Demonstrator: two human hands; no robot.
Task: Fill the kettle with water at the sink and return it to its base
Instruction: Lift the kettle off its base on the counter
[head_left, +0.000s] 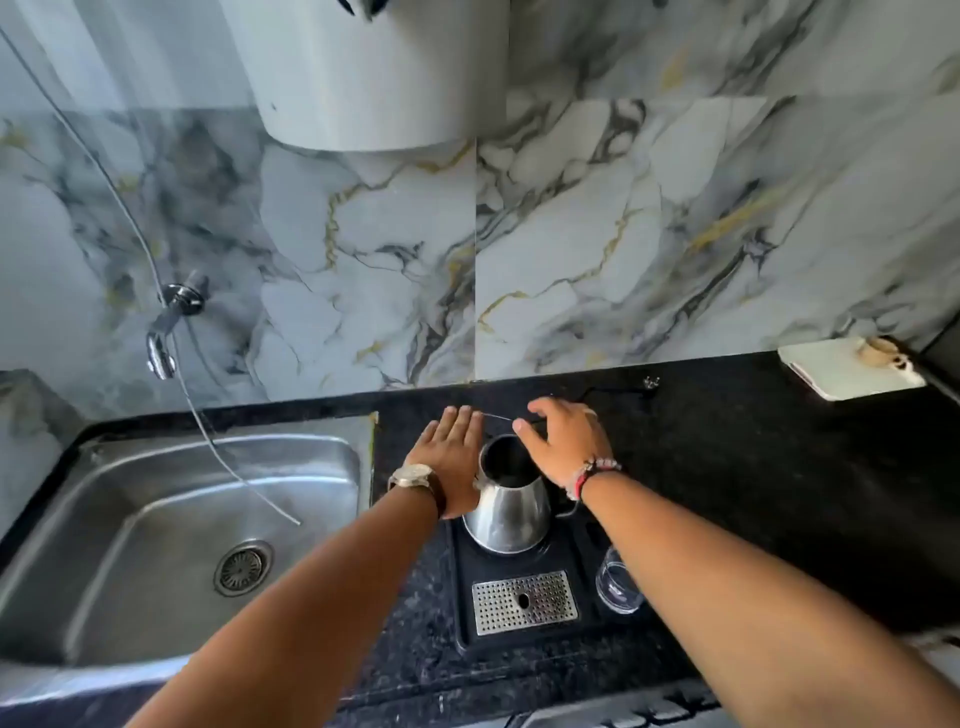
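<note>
A steel kettle (506, 519) stands with its top open on the black base tray (464, 597), on the dark counter right of the sink (130, 499). My left hand (452, 457) lies flat with straight fingers against the kettle's left side and holds nothing. My right hand (566, 441) hovers over the kettle's far right rim with curled fingers. A thin silvery edge runs between the two hands, up to my right thumb; whether that hand grips it is unclear. The kettle's handle is hidden under my right wrist.
The tray carries a perforated metal drip grate (524, 603) and a clear glass (615, 587) at its right. A wall tap (163, 343) with a thin hose hangs over the sink. A white geyser (363, 73) is mounted above. A white flat object (841, 369) lies at the back right.
</note>
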